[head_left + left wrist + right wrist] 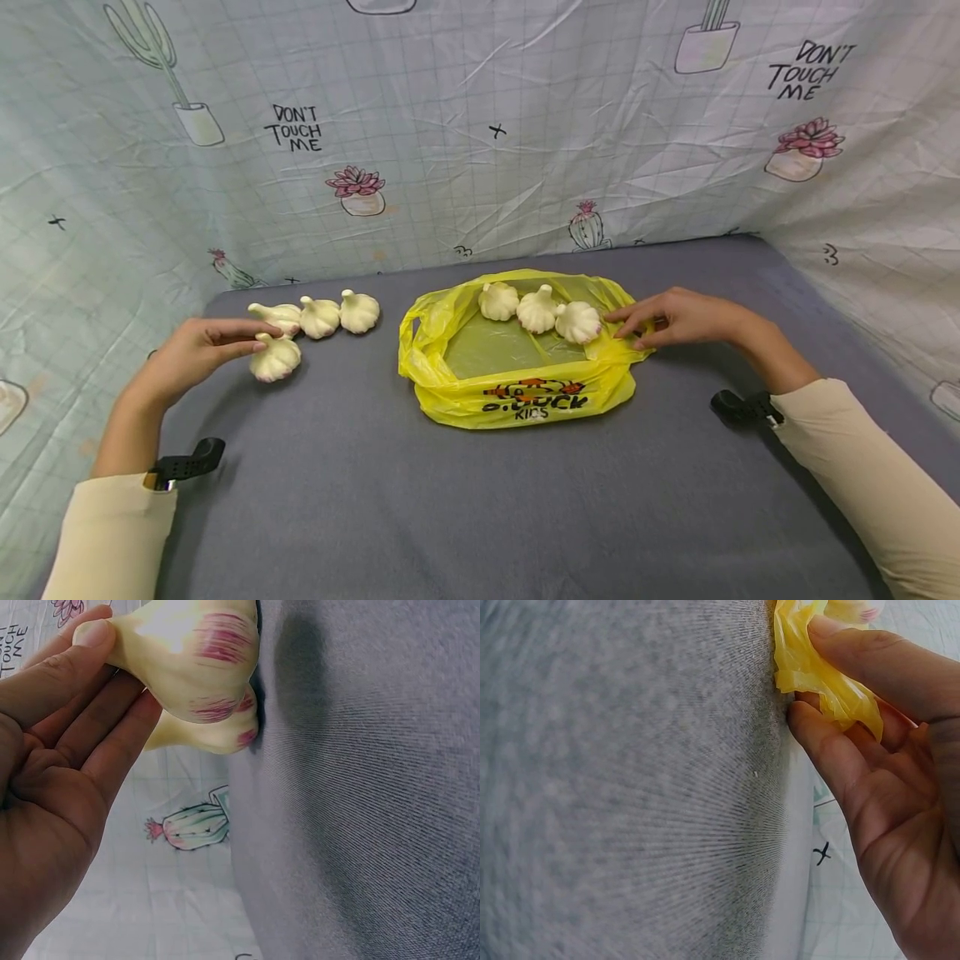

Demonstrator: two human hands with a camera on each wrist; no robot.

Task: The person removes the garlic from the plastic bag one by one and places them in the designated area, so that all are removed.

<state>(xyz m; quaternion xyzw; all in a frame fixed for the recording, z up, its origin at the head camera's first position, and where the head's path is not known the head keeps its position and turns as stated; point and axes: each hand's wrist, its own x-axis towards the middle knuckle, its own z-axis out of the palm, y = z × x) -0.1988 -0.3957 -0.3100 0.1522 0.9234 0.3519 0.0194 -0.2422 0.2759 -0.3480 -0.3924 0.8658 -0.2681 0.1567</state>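
Observation:
At the left of the head view, my left hand [193,354] pinches a garlic bulb [276,360] by its stem. The left wrist view shows the thumb on that stem and pink streaks on the pale bulb [199,664]. Just behind it, a row of three more bulbs [319,317] lies on the table. A yellow plastic bag [525,400] lies in the middle with its mouth spread open, and three bulbs [537,309] sit inside along its far right side. My right hand [686,318] pinches the bag's right edge [810,664] between thumb and fingers.
Grey cloth [465,508] covers the table. A pale curtain [450,150] printed with cactus drawings hangs behind and at both sides. Black wrist cameras [197,458] are strapped to both forearms.

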